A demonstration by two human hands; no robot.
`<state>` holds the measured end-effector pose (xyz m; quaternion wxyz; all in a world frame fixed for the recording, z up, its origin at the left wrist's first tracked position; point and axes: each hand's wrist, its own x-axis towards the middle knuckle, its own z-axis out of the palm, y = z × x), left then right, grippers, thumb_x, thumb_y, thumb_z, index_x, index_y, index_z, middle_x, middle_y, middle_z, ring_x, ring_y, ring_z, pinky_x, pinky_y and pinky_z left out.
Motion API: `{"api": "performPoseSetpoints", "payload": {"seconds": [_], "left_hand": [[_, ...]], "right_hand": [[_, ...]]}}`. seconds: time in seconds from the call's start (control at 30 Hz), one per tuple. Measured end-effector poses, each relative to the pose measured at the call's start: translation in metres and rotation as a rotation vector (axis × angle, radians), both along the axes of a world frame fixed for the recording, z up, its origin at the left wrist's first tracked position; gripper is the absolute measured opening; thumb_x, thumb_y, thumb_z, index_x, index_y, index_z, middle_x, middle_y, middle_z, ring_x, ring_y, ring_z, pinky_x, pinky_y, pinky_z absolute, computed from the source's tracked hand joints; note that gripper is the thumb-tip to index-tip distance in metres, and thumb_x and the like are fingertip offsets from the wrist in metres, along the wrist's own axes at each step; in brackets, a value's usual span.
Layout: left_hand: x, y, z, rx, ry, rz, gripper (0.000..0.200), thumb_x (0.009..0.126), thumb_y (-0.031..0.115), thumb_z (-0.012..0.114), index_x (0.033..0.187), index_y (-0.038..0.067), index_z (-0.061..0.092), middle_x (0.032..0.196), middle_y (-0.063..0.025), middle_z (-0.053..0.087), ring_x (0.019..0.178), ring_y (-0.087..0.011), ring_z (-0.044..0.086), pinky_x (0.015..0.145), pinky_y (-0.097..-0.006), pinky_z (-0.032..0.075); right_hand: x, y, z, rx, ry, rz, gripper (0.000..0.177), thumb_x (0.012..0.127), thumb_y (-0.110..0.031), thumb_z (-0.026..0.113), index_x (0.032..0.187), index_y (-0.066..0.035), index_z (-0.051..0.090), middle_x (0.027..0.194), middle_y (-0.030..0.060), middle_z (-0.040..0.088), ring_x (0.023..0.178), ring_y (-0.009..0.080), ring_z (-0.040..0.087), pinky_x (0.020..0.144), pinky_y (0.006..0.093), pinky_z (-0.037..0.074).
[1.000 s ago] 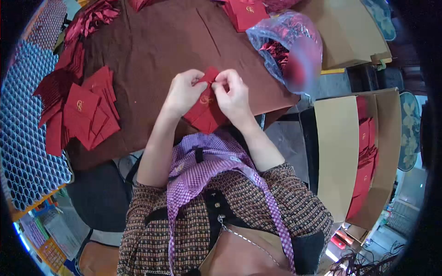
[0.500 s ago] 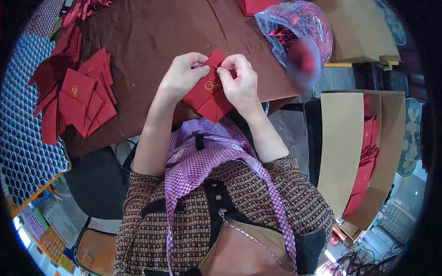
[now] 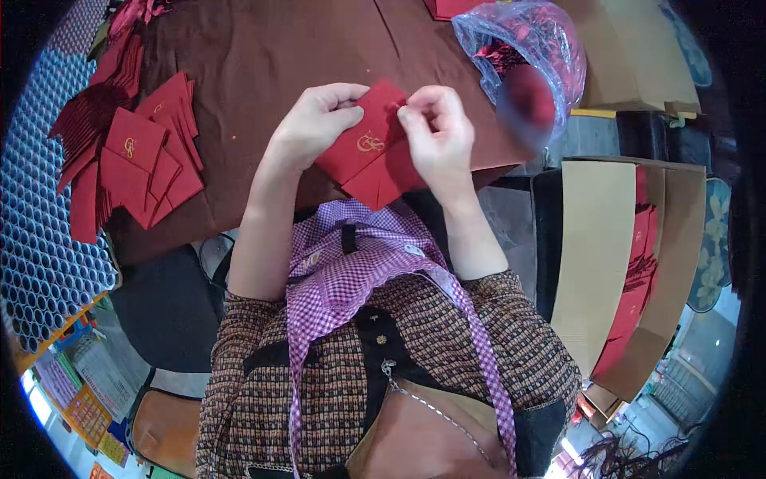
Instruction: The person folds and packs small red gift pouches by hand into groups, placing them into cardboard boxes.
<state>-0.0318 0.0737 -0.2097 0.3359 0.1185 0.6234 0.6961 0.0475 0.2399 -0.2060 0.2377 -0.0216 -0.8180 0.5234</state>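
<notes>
A red envelope with a gold monogram is in front of me at the near edge of the cloth-covered table. My left hand pinches its upper left side between thumb and fingers. At the upper right edge of the envelope, my right hand is closed, thumb and forefinger pressed together. Whatever lies between those right fingertips is too small to make out. More red envelopes, some with the same gold mark, lie in a loose pile on the left of the table.
A brown cloth covers the table. At its far right is a clear plastic bag of dark red pieces. An open cardboard box with red envelopes stands at my right. A blue perforated surface lies at far left.
My right hand has moved to the right, from over the envelope's upper part out to its edge. My left hand keeps its hold on the envelope.
</notes>
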Motion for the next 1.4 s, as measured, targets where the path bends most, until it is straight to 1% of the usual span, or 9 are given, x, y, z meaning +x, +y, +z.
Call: {"api": "performPoseSetpoints", "payload": {"seconds": [0.23, 0.3, 0.5, 0.57, 0.63, 0.77, 0.9, 1.1, 1.4], "left_hand": [[-0.006, -0.008, 0.01, 0.027, 0.065, -0.097, 0.032, 0.086, -0.003, 0.048, 0.117, -0.007, 0.057, 0.104, -0.008, 0.065, 0.093, -0.0117, 0.061, 0.085, -0.0249, 0.048], [-0.011, -0.008, 0.008, -0.092, 0.188, -0.126, 0.032, 0.086, -0.002, 0.049, 0.117, -0.007, 0.057, 0.103, -0.0075, 0.065, 0.092, -0.0113, 0.061, 0.083, -0.024, 0.048], [-0.029, 0.0, 0.0, -0.186, 0.27, -0.243, 0.023, 0.082, -0.002, 0.049, 0.101, -0.005, 0.059, 0.083, -0.0039, 0.064, 0.078, -0.0078, 0.058, 0.072, -0.0224, 0.048], [-0.037, 0.004, -0.015, -0.377, 0.356, -0.289, 0.022, 0.081, 0.0, 0.051, 0.101, -0.005, 0.059, 0.079, -0.0043, 0.063, 0.076, -0.0082, 0.058, 0.07, -0.023, 0.048], [-0.04, 0.007, -0.031, -0.381, 0.329, -0.282, 0.021, 0.081, 0.002, 0.053, 0.1, -0.005, 0.06, 0.077, -0.0043, 0.063, 0.074, -0.0091, 0.057, 0.069, -0.0246, 0.048], [-0.043, 0.01, -0.05, -0.454, 0.462, -0.293, 0.018, 0.081, 0.003, 0.056, 0.096, -0.005, 0.062, 0.076, -0.0051, 0.061, 0.073, -0.0111, 0.056, 0.069, -0.0264, 0.047], [-0.041, 0.01, -0.052, -0.461, 0.473, -0.244, 0.019, 0.081, 0.004, 0.058, 0.097, -0.006, 0.061, 0.074, -0.0048, 0.059, 0.071, -0.0118, 0.054, 0.069, -0.0273, 0.046], [-0.039, 0.01, -0.052, -0.505, 0.484, -0.226, 0.021, 0.08, 0.005, 0.06, 0.098, -0.005, 0.061, 0.073, -0.0047, 0.056, 0.071, -0.0123, 0.052, 0.068, -0.028, 0.045], [-0.038, 0.011, -0.064, -0.481, 0.475, -0.213, 0.019, 0.08, 0.005, 0.06, 0.097, -0.004, 0.061, 0.076, -0.0049, 0.057, 0.073, -0.0115, 0.052, 0.069, -0.0275, 0.045]], "right_hand": [[-0.003, 0.017, 0.009, -0.347, -0.064, 0.04, 0.014, 0.085, 0.006, 0.058, 0.097, 0.0, 0.058, 0.084, -0.0003, 0.057, 0.074, 0.004, 0.052, 0.067, 0.0183, 0.044], [-0.003, 0.02, 0.0, -0.349, -0.1, 0.053, 0.014, 0.085, 0.005, 0.058, 0.097, 0.0, 0.058, 0.084, 0.0, 0.058, 0.074, 0.0041, 0.052, 0.067, 0.0188, 0.044], [0.002, 0.022, -0.034, -0.414, -0.353, 0.069, 0.013, 0.084, 0.003, 0.059, 0.097, 0.001, 0.059, 0.083, 0.0005, 0.061, 0.073, 0.0054, 0.055, 0.067, 0.0197, 0.046], [-0.001, 0.024, -0.05, -0.19, -0.358, -0.012, 0.012, 0.085, 0.0, 0.059, 0.097, 0.001, 0.059, 0.082, 0.0016, 0.062, 0.074, 0.0067, 0.057, 0.068, 0.0199, 0.047], [-0.001, 0.02, -0.053, -0.141, -0.321, -0.04, 0.013, 0.084, -0.002, 0.061, 0.096, 0.001, 0.059, 0.082, 0.0027, 0.062, 0.074, 0.0075, 0.058, 0.068, 0.0209, 0.047], [-0.005, 0.008, -0.045, 0.007, -0.305, -0.043, 0.016, 0.08, -0.004, 0.064, 0.095, 0.0, 0.059, 0.079, 0.0056, 0.063, 0.075, 0.0098, 0.061, 0.068, 0.024, 0.049], [-0.015, 0.001, -0.052, 0.162, -0.218, 0.019, 0.016, 0.078, -0.004, 0.065, 0.092, 0.0, 0.058, 0.081, 0.0121, 0.065, 0.076, 0.0208, 0.065, 0.07, 0.0314, 0.051], [-0.022, -0.004, -0.06, 0.239, -0.244, 0.049, 0.016, 0.078, -0.003, 0.066, 0.091, 0.0, 0.056, 0.081, 0.0138, 0.066, 0.078, 0.0241, 0.066, 0.07, 0.0342, 0.052], [-0.026, -0.004, -0.067, 0.238, -0.219, 0.067, 0.016, 0.078, -0.001, 0.066, 0.09, -0.001, 0.056, 0.08, 0.0129, 0.066, 0.075, 0.0225, 0.066, 0.067, 0.0321, 0.051]]}}
